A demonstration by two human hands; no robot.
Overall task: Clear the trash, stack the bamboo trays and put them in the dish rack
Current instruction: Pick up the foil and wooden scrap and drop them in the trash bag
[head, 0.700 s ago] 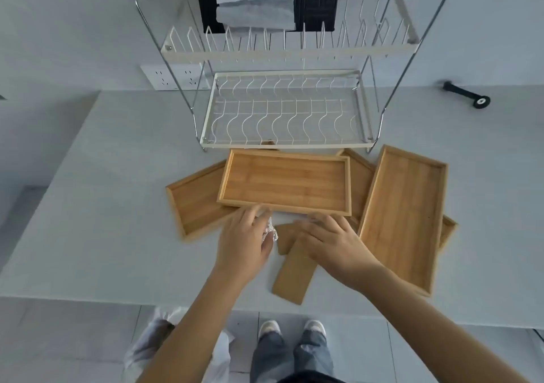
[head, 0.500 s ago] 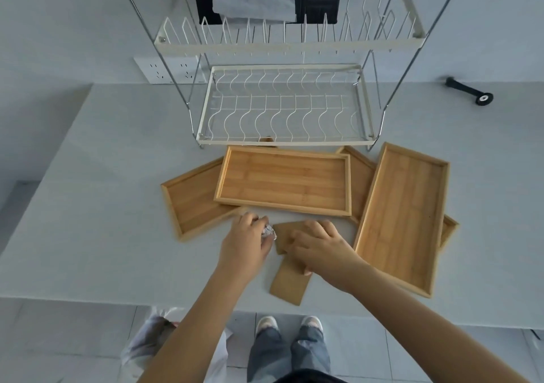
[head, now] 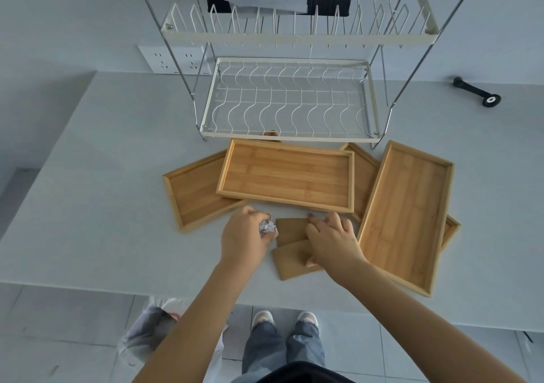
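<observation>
Trash-clearing is in hand. The left hand (head: 245,240) has its fingers curled around a crumpled foil ball (head: 267,227), just left of the small bamboo boards (head: 294,245) — likely next into the plastic bag (head: 147,329) below. The right hand (head: 334,241) presses half-curled on those boards. Beyond them, bamboo trays (head: 287,175) lie scattered before the empty dish rack (head: 290,100).

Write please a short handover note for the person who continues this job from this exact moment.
Left hand: closed around a crumpled foil ball.
Right hand: resting on two small flat bamboo pieces at the table's near edge.
Bamboo trays: scattered, overlapping on the table before the dish rack; none in it.
Done: trash picked up.
Left: drop foil, possibly into the bag on the floor; stack trays; rack them.
</observation>
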